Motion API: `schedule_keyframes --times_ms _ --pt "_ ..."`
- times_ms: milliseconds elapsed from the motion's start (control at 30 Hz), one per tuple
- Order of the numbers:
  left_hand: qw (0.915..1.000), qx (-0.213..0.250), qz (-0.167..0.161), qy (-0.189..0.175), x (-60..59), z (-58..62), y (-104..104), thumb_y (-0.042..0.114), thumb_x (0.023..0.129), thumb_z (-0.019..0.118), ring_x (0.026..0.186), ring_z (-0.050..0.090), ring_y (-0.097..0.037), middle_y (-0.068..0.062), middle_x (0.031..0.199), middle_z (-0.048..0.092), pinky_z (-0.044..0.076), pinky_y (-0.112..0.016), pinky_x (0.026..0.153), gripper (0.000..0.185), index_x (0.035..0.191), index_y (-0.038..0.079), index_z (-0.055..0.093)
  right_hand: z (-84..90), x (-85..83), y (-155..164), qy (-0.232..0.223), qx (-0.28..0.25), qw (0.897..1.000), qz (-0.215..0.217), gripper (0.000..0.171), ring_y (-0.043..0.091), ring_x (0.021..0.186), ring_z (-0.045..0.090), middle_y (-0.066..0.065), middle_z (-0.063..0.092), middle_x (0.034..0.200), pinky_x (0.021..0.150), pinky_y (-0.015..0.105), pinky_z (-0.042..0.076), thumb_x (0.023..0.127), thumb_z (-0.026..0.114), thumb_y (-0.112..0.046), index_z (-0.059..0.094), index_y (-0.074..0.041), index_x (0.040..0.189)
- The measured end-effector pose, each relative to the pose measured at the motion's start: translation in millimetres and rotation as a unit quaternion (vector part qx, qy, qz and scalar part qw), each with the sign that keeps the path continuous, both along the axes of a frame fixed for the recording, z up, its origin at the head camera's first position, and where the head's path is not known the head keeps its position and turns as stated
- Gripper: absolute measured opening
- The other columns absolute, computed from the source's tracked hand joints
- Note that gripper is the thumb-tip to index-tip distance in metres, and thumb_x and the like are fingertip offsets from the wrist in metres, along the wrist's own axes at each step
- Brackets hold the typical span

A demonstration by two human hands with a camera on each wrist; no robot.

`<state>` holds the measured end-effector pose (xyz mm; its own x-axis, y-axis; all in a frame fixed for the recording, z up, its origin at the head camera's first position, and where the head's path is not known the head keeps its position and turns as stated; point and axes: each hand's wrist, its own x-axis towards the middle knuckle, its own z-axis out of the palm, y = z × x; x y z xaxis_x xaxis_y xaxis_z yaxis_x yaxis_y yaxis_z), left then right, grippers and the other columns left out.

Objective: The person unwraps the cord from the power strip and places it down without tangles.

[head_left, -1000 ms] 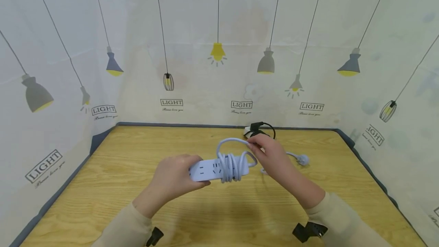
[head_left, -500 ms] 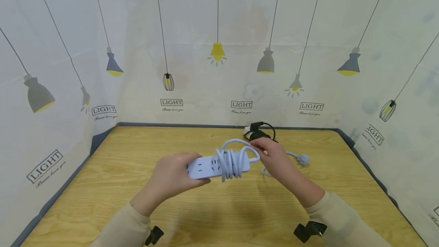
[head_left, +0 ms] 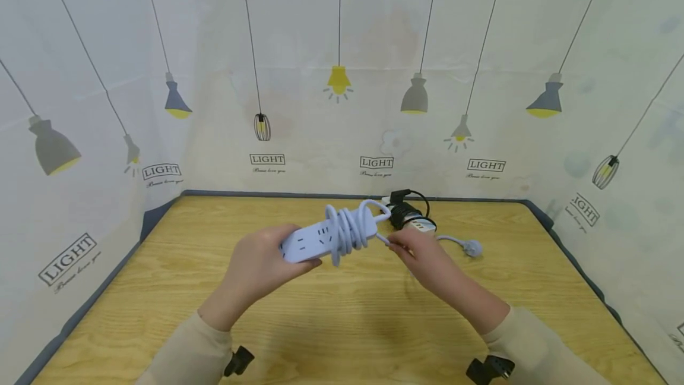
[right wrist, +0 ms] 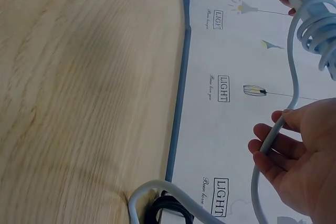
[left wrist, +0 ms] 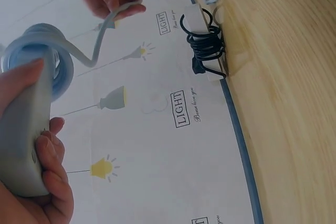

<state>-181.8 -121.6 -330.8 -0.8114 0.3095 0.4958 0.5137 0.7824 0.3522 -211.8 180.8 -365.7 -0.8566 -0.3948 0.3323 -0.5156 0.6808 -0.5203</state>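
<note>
Around the far, left and right sides of the table (head_left: 160,290): pale backdrop (head_left: 299,46), printed with hanging lamps (head_left: 339,80) and boxed labels (head_left: 376,163) reading "LIGHT". Beneath each box: script (head_left: 376,174), with "love you" legible and first word uncertain. Above the table's right side: one label with its first letter cut off, reading "IGHT".

Along the table's far edge and both sides: dark blue band (head_left: 278,194). Wood grain visible from the hands to the far edge, and outward from both forearms to the side edges.

Over the table's near side: beige sleeves (head_left: 184,352). Above the table's middle: left hand (head_left: 259,254), with thumb and fingers wrapped around one end of the white strip (head_left: 309,242). Above the table, right of middle: right hand (head_left: 419,251), with the cord (head_left: 347,227) pinched between thumb and fingers.

Strip lifted over the table's middle, tilted with right end higher, socket face turned to the head camera; cord wound in several turns around its right half.

At the table's far edge, right of middle: second strip (head_left: 422,224), wrapped in black cord (head_left: 404,216). On the table's right half: white plug (head_left: 472,248).
</note>
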Motion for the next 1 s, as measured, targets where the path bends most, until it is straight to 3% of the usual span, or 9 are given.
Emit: schedule_keyframes --times_ms 200,400,633,833,1000 --pt "0.9987 0.011 0.037 -0.034 -3.9 -3.5 -6.5 0.045 0.070 0.084 0.062 0.054 -0.008 0.001 0.083 0.069 0.043 -0.028 0.053 0.049 0.101 0.009 0.071 -3.3 5.2 4.5 0.013 0.033 0.999 0.021 0.006 0.012 0.080 0.056 -0.005 0.062 0.086 0.070 0.034 0.048 0.094 0.063 -0.007 0.069 -0.008 0.096" --pt "0.9962 0.017 0.058 -0.063 -10.7 -7.8 -11.8 0.045 0.073 0.082 0.065 0.058 -0.011 -0.002 0.087 0.070 0.046 -0.030 0.055 0.050 0.104 0.008 0.070 -5.5 11.6 9.3 0.063 0.041 0.996 0.039 0.005 0.015 0.083 0.057 -0.003 0.063 0.088 0.073 0.037 0.048 0.093 0.064 -0.006 0.068 -0.008 0.096" --pt "0.9919 0.002 0.084 -0.095 -15.6 -13.7 -17.7 0.047 0.073 0.081 0.063 0.055 -0.011 0.000 0.084 0.068 0.044 -0.030 0.055 0.051 0.107 0.010 0.070 -5.1 19.8 17.1 0.128 0.008 0.990 0.062 0.008 0.011 0.085 0.056 -0.004 0.063 0.090 0.073 0.034 0.048 0.092 0.065 -0.004 0.067 -0.010 0.096" --pt "0.9907 -0.020 0.088 -0.102 -16.8 -19.6 -21.1 0.048 0.072 0.081 0.062 0.054 -0.011 0.002 0.081 0.067 0.042 -0.031 0.054 0.046 0.098 0.012 0.070 0.7 22.2 23.5 0.170 -0.033 0.981 0.085 0.019 0.008 0.080 0.053 -0.006 0.061 0.090 0.067 0.030 0.047 0.086 0.067 0.006 0.065 -0.010 0.096" --pt "0.9883 -0.038 0.084 -0.122 -17.3 -22.0 -21.7 0.051 0.073 0.080 0.065 0.056 -0.011 0.002 0.086 0.068 0.043 -0.032 0.056 0.050 0.103 0.012 0.070 5.8 22.3 28.7 0.197 -0.054 0.975 0.082 0.026 0.007 0.079 0.055 -0.007 0.060 0.089 0.067 0.028 0.048 0.083 0.068 0.012 0.062 -0.010 0.097"
